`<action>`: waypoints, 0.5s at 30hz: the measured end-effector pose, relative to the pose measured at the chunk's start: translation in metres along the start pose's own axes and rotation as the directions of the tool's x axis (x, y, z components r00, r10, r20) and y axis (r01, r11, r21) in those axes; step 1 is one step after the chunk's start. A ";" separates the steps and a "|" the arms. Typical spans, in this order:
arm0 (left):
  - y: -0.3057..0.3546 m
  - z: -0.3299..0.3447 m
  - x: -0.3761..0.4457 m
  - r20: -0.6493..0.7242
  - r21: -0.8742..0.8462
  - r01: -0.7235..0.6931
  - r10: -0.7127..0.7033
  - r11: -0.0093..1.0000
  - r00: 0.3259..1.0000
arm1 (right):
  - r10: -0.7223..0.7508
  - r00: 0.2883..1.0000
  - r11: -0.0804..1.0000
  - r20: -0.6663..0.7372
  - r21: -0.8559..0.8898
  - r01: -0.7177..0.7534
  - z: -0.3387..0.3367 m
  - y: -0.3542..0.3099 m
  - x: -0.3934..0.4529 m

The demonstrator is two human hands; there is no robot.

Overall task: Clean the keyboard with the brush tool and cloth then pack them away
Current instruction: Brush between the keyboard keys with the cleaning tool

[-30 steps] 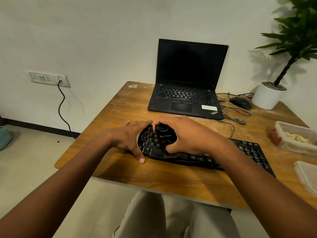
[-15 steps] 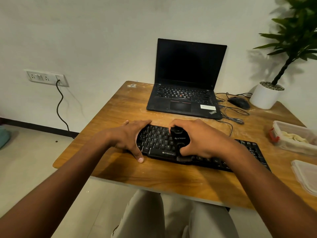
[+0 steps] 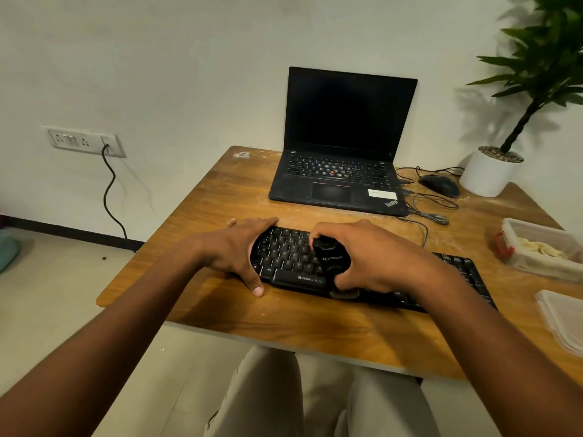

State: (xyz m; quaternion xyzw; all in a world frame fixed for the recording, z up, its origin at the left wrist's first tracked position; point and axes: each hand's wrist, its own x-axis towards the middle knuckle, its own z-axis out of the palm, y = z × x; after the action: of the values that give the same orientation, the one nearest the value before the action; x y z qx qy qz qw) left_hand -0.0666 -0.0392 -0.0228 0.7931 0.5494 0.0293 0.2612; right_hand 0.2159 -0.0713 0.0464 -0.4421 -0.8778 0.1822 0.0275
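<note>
My right hand (image 3: 375,257) is clenched round the brush tool (image 3: 331,257), a black rounded body whose bristles (image 3: 344,293) press on the keyboard (image 3: 293,260) at its near edge, beside the space bar. My left hand (image 3: 235,247) lies with fingers straight over the keyboard's end to the left of that grip, thumb down on the surface (image 3: 284,323), steadying it.

If I bear down too hard, I judge the bristles could lever a keycap loose or shove the keyboard toward the laptop (image 3: 340,171) beyond my grip; if my left hand eases, the board may skid.

My right hand and forearm cover most of the tool and the keys beneath, so I cannot tell how clean they are. The cloth may be what lies pale in the container (image 3: 542,250) far to the right; I cannot be sure. A lid (image 3: 564,320), nearer, is cut off by the frame.
</note>
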 end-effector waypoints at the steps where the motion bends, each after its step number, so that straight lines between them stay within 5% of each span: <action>1: 0.000 0.000 0.000 0.002 0.000 -0.001 0.001 1.000 1.000 | 0.011 1.000 1.000 -0.001 -0.006 -0.011 -0.005 0.002 -0.002; 8: -0.001 0.000 0.001 -0.002 0.006 -0.003 0.003 1.000 1.000 | -0.089 0.983 0.952 -0.163 0.278 0.132 0.014 -0.010 -0.001; 15: 0.003 -0.001 -0.001 -0.004 0.009 0.001 -0.001 1.000 1.000 | 0.024 0.997 0.999 -0.067 0.034 -0.022 -0.005 0.012 -0.016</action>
State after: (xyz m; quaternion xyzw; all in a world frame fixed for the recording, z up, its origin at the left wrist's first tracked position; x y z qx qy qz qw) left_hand -0.0650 -0.0408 -0.0207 0.7940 0.5504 0.0283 0.2566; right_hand 0.2359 -0.0754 0.0486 -0.4575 -0.8681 0.1821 0.0622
